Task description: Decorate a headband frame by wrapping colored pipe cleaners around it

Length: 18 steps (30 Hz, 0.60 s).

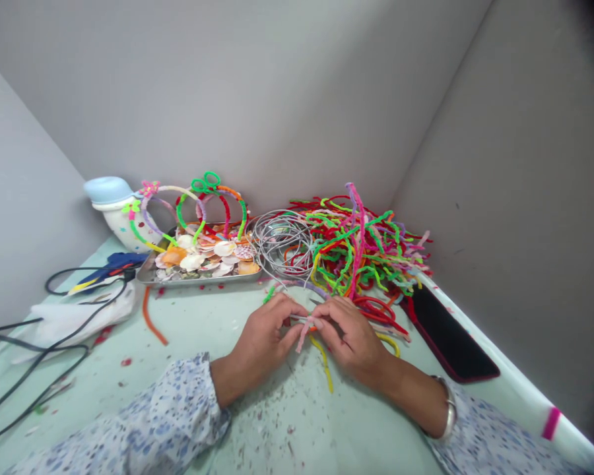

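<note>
My left hand (pixel 263 342) and my right hand (pixel 355 338) meet over the middle of the table, fingertips pinched. Between them is a short pale pink pipe cleaner (pixel 301 338), its loose end pointing down toward me. Something thin and grey, perhaps wire, also shows at the fingertips, but I cannot make it out well. Below the right fingers a yellow pipe cleaner (pixel 323 364) lies or hangs; its upper end is hidden. A purple pipe cleaner (pixel 317 289) curves just behind the hands.
Behind stand a metal tray (pixel 202 282) of shells, several pipe-cleaner headbands (pixel 177 206), a wire coil (pixel 283 247) and a pipe-cleaner heap (pixel 359 254). A black flat object (pixel 458 340) lies right. At left are a blue glue gun (pixel 116 265), a cable (pixel 34 349) and a white blue-topped container (pixel 121 221).
</note>
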Tool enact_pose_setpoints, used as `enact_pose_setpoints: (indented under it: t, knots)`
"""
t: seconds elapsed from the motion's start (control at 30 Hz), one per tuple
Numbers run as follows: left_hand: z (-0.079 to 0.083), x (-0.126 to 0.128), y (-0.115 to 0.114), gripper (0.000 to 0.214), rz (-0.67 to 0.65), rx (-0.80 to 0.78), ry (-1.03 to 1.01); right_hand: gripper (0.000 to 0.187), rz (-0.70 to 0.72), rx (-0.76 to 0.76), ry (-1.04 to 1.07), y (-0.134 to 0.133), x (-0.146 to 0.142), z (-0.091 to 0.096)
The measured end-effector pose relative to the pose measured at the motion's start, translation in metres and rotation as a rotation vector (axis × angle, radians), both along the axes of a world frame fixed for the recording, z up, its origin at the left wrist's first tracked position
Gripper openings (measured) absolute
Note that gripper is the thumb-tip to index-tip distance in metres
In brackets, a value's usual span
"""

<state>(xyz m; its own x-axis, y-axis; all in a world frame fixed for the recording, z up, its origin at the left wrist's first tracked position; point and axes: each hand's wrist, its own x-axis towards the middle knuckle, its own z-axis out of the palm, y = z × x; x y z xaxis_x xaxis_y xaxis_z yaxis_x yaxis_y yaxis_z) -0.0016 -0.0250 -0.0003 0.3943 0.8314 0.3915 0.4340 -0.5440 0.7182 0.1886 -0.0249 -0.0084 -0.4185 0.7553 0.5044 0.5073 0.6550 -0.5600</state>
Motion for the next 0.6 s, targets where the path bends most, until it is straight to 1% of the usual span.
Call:
enact_pose_setpoints:
  t: [0.27,0.4,0.6]
  knots:
    - [-0.0035,0.0001,0.002,0.004,0.013,0.047,-0.034,0.012,0.014,0.021,-0.024,0.0011,-0.0007,-0.002]
    - [-0.0054,-0.0001,0.0026,0.004,0.026,0.068,-0.041,0.012,0.032,0.037,-0.027,0.0003,-0.0005,-0.002]
    - [-0.0054,0.0005,0.0011,0.006,0.042,0.034,-0.032,0.015,0.029,0.036,-0.044,0.0007,-0.0003,-0.0017]
